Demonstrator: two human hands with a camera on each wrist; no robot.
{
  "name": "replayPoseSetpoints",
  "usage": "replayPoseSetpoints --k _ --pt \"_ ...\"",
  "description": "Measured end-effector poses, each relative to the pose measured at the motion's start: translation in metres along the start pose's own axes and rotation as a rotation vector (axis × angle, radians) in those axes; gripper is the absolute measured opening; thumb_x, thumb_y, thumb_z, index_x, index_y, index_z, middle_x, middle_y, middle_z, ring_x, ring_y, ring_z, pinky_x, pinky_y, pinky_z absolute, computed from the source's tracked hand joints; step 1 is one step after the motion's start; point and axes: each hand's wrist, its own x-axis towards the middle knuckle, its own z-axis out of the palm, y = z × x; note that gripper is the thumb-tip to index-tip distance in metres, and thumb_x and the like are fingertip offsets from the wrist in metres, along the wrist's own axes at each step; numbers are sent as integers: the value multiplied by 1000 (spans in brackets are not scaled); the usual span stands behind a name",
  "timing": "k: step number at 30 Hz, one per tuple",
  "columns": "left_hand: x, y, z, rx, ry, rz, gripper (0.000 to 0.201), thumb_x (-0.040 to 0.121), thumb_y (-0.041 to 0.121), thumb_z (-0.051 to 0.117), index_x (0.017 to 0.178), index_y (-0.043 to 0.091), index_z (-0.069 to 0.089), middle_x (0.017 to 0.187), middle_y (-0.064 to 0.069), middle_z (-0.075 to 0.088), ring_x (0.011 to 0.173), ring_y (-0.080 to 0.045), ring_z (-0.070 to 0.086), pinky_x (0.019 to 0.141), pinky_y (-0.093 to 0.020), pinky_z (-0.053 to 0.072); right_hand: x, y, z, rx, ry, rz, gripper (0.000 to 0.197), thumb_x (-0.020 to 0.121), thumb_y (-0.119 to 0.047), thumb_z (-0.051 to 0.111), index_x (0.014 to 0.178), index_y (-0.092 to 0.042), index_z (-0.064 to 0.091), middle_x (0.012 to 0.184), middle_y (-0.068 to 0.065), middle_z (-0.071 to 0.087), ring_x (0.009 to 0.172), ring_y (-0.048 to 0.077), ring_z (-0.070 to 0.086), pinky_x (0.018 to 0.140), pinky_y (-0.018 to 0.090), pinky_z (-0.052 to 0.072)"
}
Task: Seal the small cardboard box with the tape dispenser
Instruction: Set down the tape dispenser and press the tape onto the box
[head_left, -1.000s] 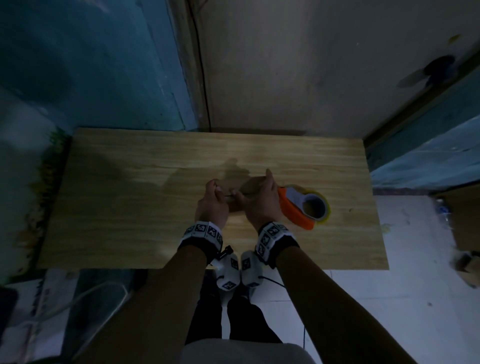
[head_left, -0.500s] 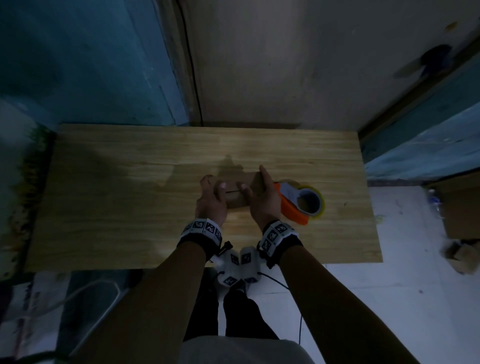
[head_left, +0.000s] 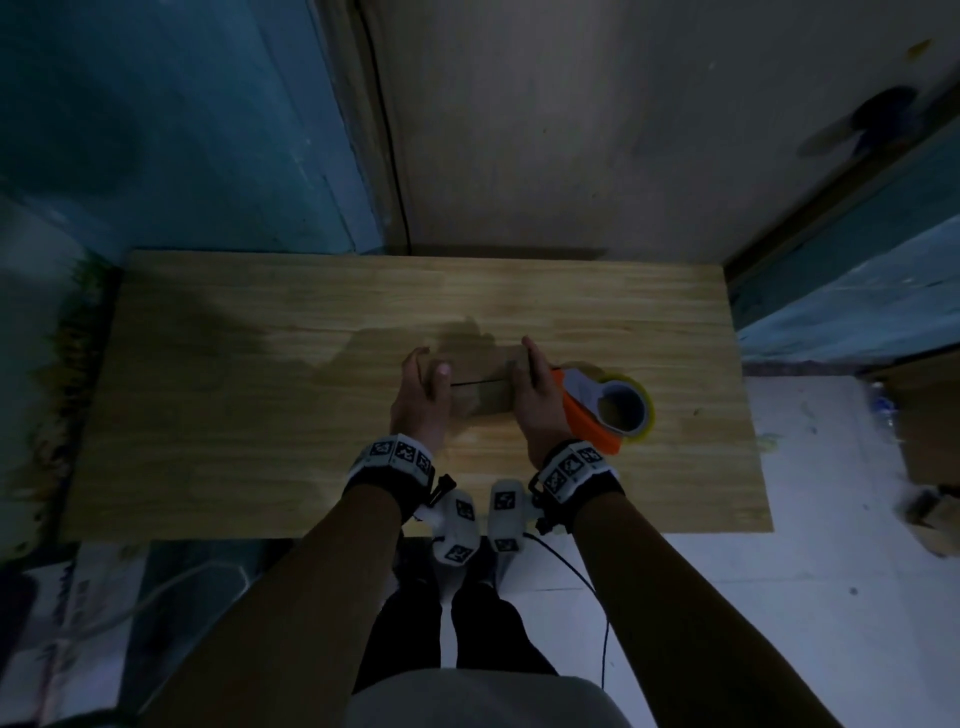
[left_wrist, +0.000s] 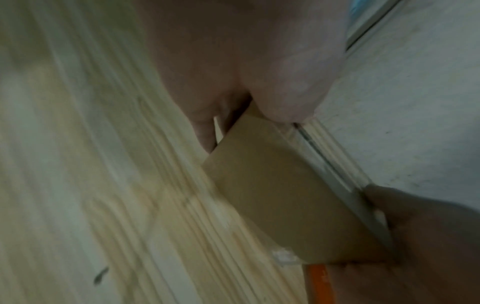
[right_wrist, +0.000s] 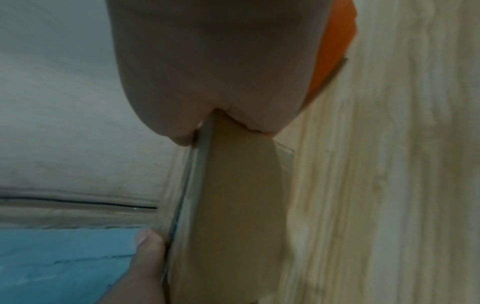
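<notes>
Room: a dim corner, blue wall on the left and a pale wall behind; a light wooden desk (head_left: 218, 395) filled the middle of the head view.
Left hand: the left hand (head_left: 422, 395) gripped the left end of the small cardboard box (head_left: 478, 387), thumb laid on the top flap and fingers curled round the far side.
Box: it lay flat on the desk at the centre, between the two hands, with the dark seam between its flaps running left to right across the top.
Right hand: the right hand (head_left: 537, 397) held the right end of the box, thumb on top and fingers stretched along the far edge.
Tape dispenser: the orange tape dispenser (head_left: 605, 410) with its tape roll lay on the desk just beside the right hand, gripped by neither.
Change: a second earlier the hands were bunched close together over the box, thumbs nearly meeting at the seam; now they sat at opposite ends, so far more of the top showed.
Unchanged: the dispenser had stayed on the same spot of the desk.
Meaning: the flaps looked pressed shut and the seam lay exposed and untaped, so taping seemed the step left.
</notes>
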Motion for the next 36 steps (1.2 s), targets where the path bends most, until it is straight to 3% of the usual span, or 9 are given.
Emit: replayPoseSetpoints --k 2,6,9,15,22,26,29,32,36 --pt "2 5 0 0 -41 -37 52 95 54 38 140 28 32 130 -9 57 111 -33 58 87 -34 47 4 -5 3 -37 3 27 48 103 -33 51 146 -17 38 142 12 47 124 26 49 103 40 44" --pt "0 15 6 -22 -33 -138 65 85 60 53 138 28 32 132 -6 56 114 -33 58 85 -34 49 2 -4 13 -58 102 68 56 92 -43 65 137 -18 41 121 6 55 107 24 59 92 43 54" --pt "2 9 9 -47 -12 -84 62 87 54 56 137 27 32 132 -9 56 114 -34 58 91 -39 51 2 4 12 -60 84 15 47 98 -42 57 135 -18 43 122 7 54 110 30 58 92 48 53" --pt "5 -4 8 -188 -44 41 42 98 41 43 138 27 36 132 -9 52 112 -31 56 90 -41 51 6 13 1 104 -17 -32 27 105 -33 43 122 -13 50 114 8 54 102 26 53 80 30 46" --pt "4 -4 5 -91 -32 87 48 103 37 23 149 22 25 143 -16 45 125 -34 49 94 -34 41 8 16 -2 -215 -14 -122 46 103 -43 31 137 -15 44 129 14 54 116 34 55 95 44 48" --pt "-2 6 6 -17 71 90 54 103 39 28 153 26 16 155 -6 34 136 -29 42 105 -34 37 5 2 4 -554 54 -282 54 105 -36 39 151 -9 33 154 19 38 142 33 35 115 47 32" --pt "-5 9 8 -100 15 3 51 103 39 31 151 31 20 141 -12 51 120 -32 55 91 -30 41 -5 -19 23 -933 -45 -511 54 106 -34 32 156 -14 25 165 8 19 153 25 11 122 41 12" --pt "-5 6 8 -125 4 -35 48 102 37 32 149 28 25 129 -18 58 101 -29 59 79 -30 41 -8 -18 35 -1151 -196 -538 59 104 -38 15 159 -17 12 167 2 6 154 18 -1 122 36 -2" --pt "-8 9 7 -41 38 4 44 103 37 28 146 23 29 121 -20 62 93 -34 62 70 -29 40 -3 2 5 -1251 -227 -550 60 106 -41 16 159 -18 3 167 0 -5 153 19 -9 123 39 -2"
